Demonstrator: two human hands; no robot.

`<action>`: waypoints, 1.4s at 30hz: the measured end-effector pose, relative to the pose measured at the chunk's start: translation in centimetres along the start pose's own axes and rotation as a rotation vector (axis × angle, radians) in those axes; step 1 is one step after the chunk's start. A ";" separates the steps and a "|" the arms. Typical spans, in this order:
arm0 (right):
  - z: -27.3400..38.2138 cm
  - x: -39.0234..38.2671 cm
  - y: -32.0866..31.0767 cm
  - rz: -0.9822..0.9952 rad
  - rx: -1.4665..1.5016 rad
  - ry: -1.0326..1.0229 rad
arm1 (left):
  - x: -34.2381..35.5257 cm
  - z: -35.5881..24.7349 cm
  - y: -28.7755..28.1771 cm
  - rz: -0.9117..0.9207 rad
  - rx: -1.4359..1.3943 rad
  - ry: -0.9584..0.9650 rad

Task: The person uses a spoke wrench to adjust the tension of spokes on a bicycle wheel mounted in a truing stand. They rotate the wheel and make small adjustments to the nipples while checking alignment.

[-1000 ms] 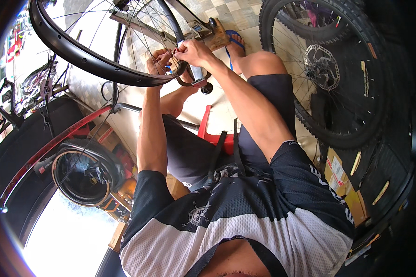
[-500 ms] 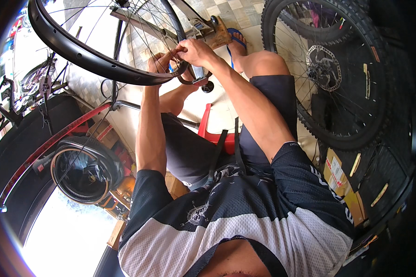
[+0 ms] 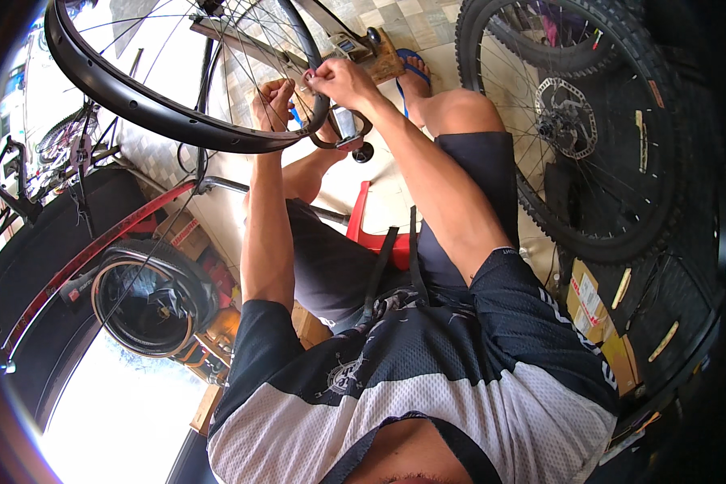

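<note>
A black bicycle rim (image 3: 149,107) without a tyre, laced with thin spokes, sits in a metal wheel stand (image 3: 254,55) in front of me. My left hand (image 3: 273,106) is among the spokes inside the rim, its fingers curled together; what they grip, if anything, cannot be made out. At the rim's right side my right hand (image 3: 344,84) pinches a small reddish piece (image 3: 308,75) between thumb and fingers; its kind is too small to tell. Below that hand, a curved arm of the stand with a grey and red end (image 3: 348,142) stands close to the rim.
A wheel with a knobbly tyre and disc rotor (image 3: 563,121) stands at right. Between my legs is a red stool (image 3: 369,237). Tyres (image 3: 109,302) and a red bar (image 3: 97,239) lie at left, near cardboard boxes (image 3: 184,232). Flattened cardboard (image 3: 586,300) lies lower right.
My hands have drawn slightly apart and moved up a little. The reddish piece now shows at my right fingertips. The rim has shifted slightly downward.
</note>
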State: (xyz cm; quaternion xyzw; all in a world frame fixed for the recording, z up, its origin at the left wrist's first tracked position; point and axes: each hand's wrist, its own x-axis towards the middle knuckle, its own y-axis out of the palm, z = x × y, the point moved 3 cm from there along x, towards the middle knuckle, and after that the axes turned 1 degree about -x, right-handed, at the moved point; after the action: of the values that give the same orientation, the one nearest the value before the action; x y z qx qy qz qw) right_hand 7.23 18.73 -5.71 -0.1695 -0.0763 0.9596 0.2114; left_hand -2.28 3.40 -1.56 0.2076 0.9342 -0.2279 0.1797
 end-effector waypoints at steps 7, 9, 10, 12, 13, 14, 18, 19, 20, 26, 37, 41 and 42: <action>-1.6 -0.7 -0.5 -0.054 -0.114 0.050 | -0.3 0.2 -0.4 0.090 -0.137 0.027; -1.8 -0.8 0.0 -0.011 -0.077 0.088 | -0.5 0.1 -0.6 0.107 -0.178 0.024; -1.6 -0.9 0.2 -0.019 -0.060 0.043 | -0.6 0.1 -0.7 0.113 -0.183 0.018; -1.2 -1.1 0.4 -0.024 -0.047 0.033 | -0.6 0.1 -0.8 0.130 -0.198 0.004; -0.9 -1.3 0.4 -0.031 -0.051 -0.004 | -0.6 0.3 -0.8 0.151 -0.248 -0.022; -0.6 -1.4 0.4 -0.032 -0.063 -0.012 | -0.5 0.5 -0.9 0.175 -0.302 -0.051; 0.9 -2.1 0.3 -0.056 -0.182 -0.155 | 0.3 1.6 -0.4 0.344 -0.187 -0.087; 1.1 -2.2 0.3 -0.062 -0.230 -0.184 | 0.7 1.8 -0.2 0.397 -0.119 -0.096; 1.2 -2.4 0.2 -0.078 -0.255 -0.222 | 1.0 2.1 -0.1 0.468 -0.091 -0.118; 0.8 -1.9 0.3 -0.065 -0.277 -0.240 | 2.7 2.7 0.6 0.564 -0.147 -0.147; -0.6 -1.1 0.9 -0.101 -0.260 -0.164 | 3.2 2.9 1.6 0.353 -0.063 -0.002; -0.6 -1.2 0.9 -0.086 -0.247 -0.100 | 3.0 2.7 1.4 0.328 -0.001 0.043; -0.5 -1.3 0.8 -0.100 -0.218 -0.112 | 2.9 2.6 1.2 0.313 0.010 0.016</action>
State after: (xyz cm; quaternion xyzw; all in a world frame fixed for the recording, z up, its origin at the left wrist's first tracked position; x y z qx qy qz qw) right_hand 8.19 17.50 -5.98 -0.1338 -0.2003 0.9418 0.2345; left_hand -3.49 3.96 -5.40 0.3533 0.8906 -0.2004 0.2046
